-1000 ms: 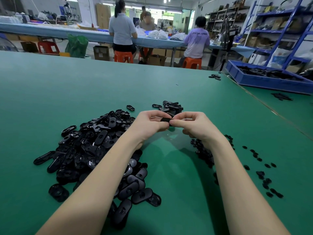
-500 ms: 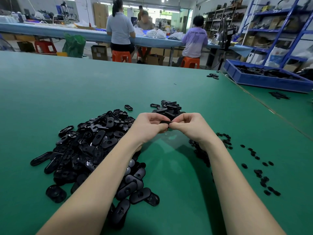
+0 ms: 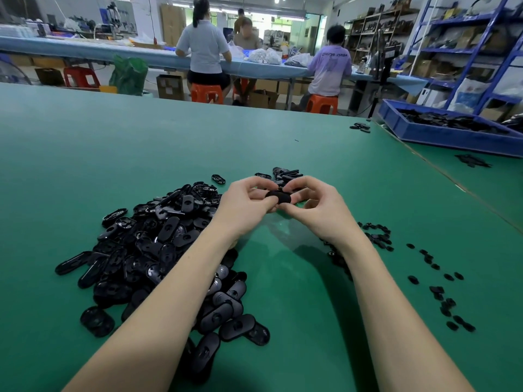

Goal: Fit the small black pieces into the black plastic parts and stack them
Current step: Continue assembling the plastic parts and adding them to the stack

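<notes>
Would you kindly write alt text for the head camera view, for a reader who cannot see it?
Both hands, left hand and right hand, grip one black plastic part above a green table. A heap of black plastic parts lies to the left; small black pieces lie scattered to the right.

the black plastic part [image 3: 278, 197] shows only as a dark sliver between the fingers of both hands, its shape mostly covered. whether a small piece sits in it cannot be told. the forearms hide part of the pile of oval parts [image 3: 147, 244] and the small pieces [image 3: 441, 290]. the blue tray [image 3: 452, 134] is cut off at the right edge.
</notes>
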